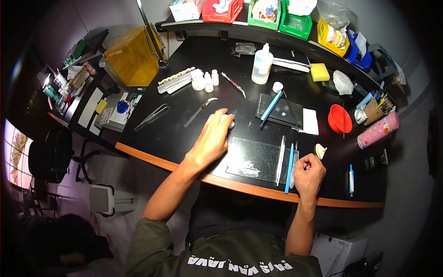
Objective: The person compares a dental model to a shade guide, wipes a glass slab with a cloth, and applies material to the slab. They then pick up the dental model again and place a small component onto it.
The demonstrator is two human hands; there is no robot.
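My left hand (210, 140) is closed over the black tabletop, its fingers around a small white container (230, 122) that they partly cover. Near that hand lies a thin metal hand tool (199, 112). A see-through slab (251, 156) with a smear of white material (249, 169) lies between my hands. My right hand (308, 174) rests in a fist at its right side; whether anything is inside cannot be seen. Beside the fist are a blue-handled tool (290, 167) and a white stick (280, 160). A cream-coloured dental cast piece (320, 150) sits just beyond it.
Tweezers (151, 117), small white bottles (208, 83) and a row of model teeth (176, 79) lie left. A squeeze bottle (262, 64), red bowl (339, 118), yellow sponge (319, 72), pink flask (378, 130) and syringe (351, 181) stand or lie farther back and right. Coloured bins (295, 25) line the shelf.
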